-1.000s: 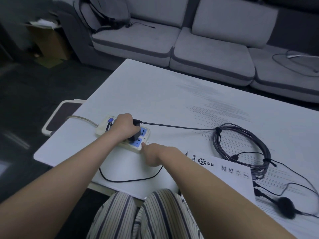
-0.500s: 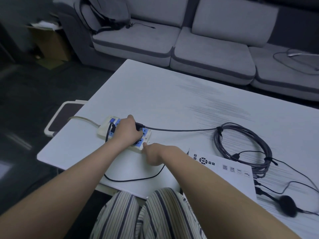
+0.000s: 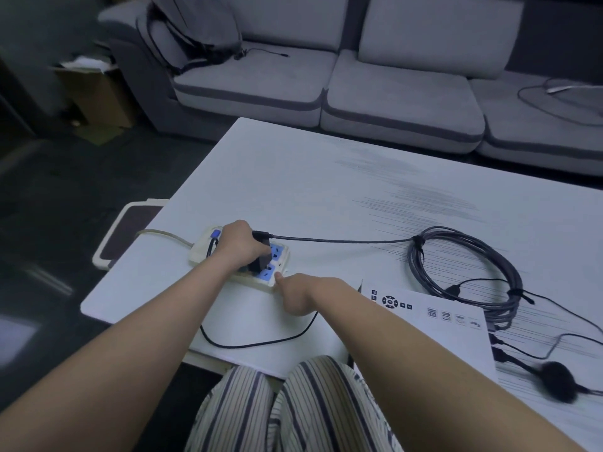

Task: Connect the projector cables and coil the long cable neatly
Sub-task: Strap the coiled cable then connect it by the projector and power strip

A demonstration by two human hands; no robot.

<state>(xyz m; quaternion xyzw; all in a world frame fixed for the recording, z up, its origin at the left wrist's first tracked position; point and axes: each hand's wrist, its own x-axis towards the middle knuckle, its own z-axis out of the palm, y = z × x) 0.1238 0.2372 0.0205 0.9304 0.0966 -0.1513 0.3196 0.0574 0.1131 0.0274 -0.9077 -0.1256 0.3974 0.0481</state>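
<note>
A white power strip (image 3: 277, 256) with blue sockets lies near the table's left front. My left hand (image 3: 239, 244) grips a black plug adapter (image 3: 259, 264) seated on the strip. From it a grey cable (image 3: 342, 239) runs right to a tied coil of long cable (image 3: 463, 275). My right hand (image 3: 295, 295) is curled in a fist, its thumb pressing the strip's near right corner. The white projector (image 3: 434, 324) sits at my right forearm, with black plugs at its right side.
The white table (image 3: 326, 177) stands before a grey sofa (image 3: 401, 96) bearing a backpack (image 3: 192, 31) and a cable. A thin black cable (image 3: 254, 344) loops along the table's near edge. A small black microphone (image 3: 558, 381) lies at far right. A stool (image 3: 127, 230) stands left of the table.
My left hand has settled lower onto the adapter on the strip. The right hand stays at the strip's corner. The view has shifted slightly.
</note>
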